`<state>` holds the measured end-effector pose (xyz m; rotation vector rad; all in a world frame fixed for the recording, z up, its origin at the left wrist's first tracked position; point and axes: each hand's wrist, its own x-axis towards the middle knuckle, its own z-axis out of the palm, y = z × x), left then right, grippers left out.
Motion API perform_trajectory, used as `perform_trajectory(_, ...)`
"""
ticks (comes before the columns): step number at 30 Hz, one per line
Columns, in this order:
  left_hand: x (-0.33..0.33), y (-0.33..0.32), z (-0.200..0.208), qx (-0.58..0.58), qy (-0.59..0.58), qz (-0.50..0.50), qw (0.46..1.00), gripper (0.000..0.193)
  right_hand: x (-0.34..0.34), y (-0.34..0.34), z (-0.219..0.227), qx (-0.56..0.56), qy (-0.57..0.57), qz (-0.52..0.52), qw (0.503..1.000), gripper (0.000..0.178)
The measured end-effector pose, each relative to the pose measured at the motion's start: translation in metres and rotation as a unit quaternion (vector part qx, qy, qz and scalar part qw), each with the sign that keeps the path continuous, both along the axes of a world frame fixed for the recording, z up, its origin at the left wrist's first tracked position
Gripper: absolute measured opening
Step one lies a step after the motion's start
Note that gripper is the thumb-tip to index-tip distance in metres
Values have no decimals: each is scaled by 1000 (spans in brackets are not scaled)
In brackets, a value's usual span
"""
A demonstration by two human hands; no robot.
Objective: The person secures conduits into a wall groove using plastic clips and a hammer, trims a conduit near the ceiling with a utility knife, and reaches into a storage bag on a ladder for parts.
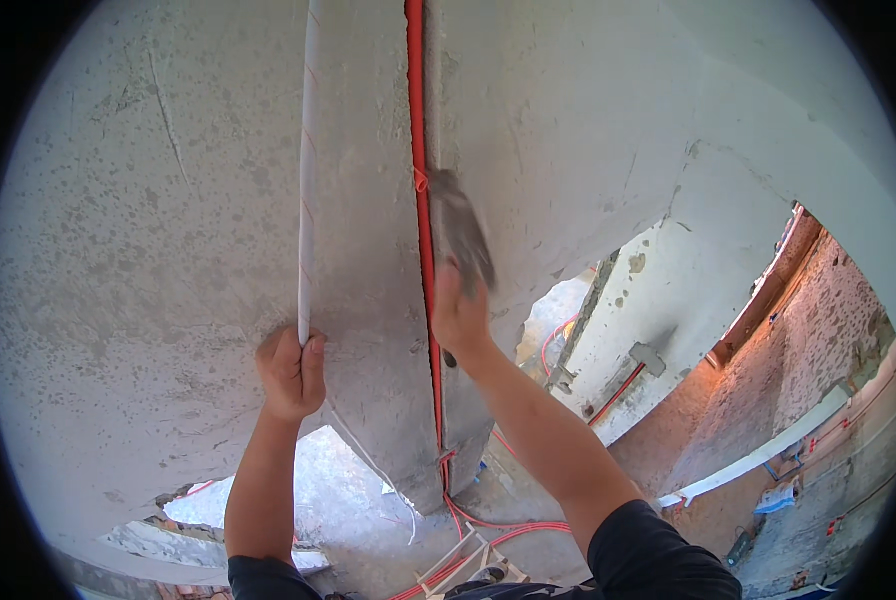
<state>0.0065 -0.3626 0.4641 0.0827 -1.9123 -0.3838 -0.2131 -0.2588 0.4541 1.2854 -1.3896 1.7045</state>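
My left hand (293, 372) is wrapped round the lower end of a long white tube (308, 180) with thin red spiral lines, which runs up out of view along the grey wall. A thin white cord (363, 455) trails below that fist. To the right, my right hand (463, 315) grips a dark grey flat tool (461, 225), smeared by motion, so its exact kind cannot be made out. A dark handle end shows under the hand. The tool is beside a red conduit (419, 110) set in a vertical groove, near a red tie (421, 180) around it.
Red cables (518, 530) leave the groove's foot and lie across the floor beside a wooden frame (473, 565). At the right a hammer (648, 358) with a red handle stands near a pale wall edge. Behind it are an opening and a rough reddish wall (798, 320).
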Motion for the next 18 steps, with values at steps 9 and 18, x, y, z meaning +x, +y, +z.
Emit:
perform_trajectory(9,0,1,-1,-22,-6,10,1000,14,-11,-3,-28,26,-130,105,986,28)
perform_trajectory(18,2,-1,-5,17,-3,1,1000,6,1,2,-19,3,-108,81,991,27)
